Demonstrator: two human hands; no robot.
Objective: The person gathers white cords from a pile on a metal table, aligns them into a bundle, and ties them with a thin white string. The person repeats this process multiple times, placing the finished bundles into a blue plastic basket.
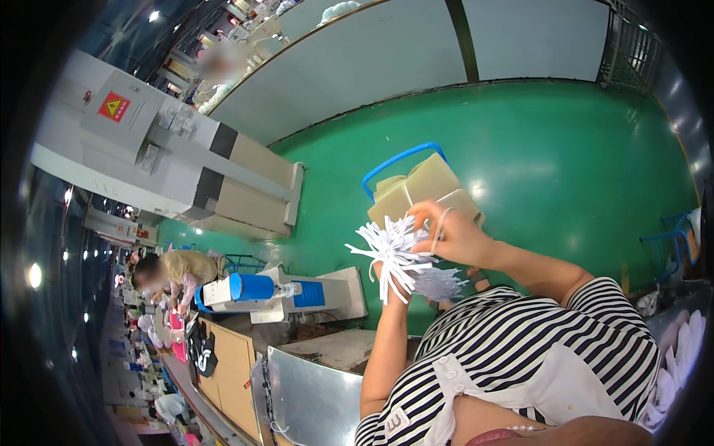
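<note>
A bundle of narrow white strips [394,244] fans out in front of my body. Its other end, greyish in shadow, hangs toward my striped shirt. My left hand [392,276] is closed around the middle of the bundle, its fingers mostly hidden by the loose ends. Close against the bundle's right side is my right hand [455,236], with bent fingers. A thin tan rubber band [439,227] is stretched across those fingers; whether it also goes round the strips I cannot tell.
Beyond my hands, tied tan sheets [428,182] rest on a cart with a blue handle [401,158] on the green floor [535,149]. A blue-and-white machine [275,290] and metal-sided bench [312,386] stand left. Another person [186,271] works farther off. White pieces [677,364] lie right.
</note>
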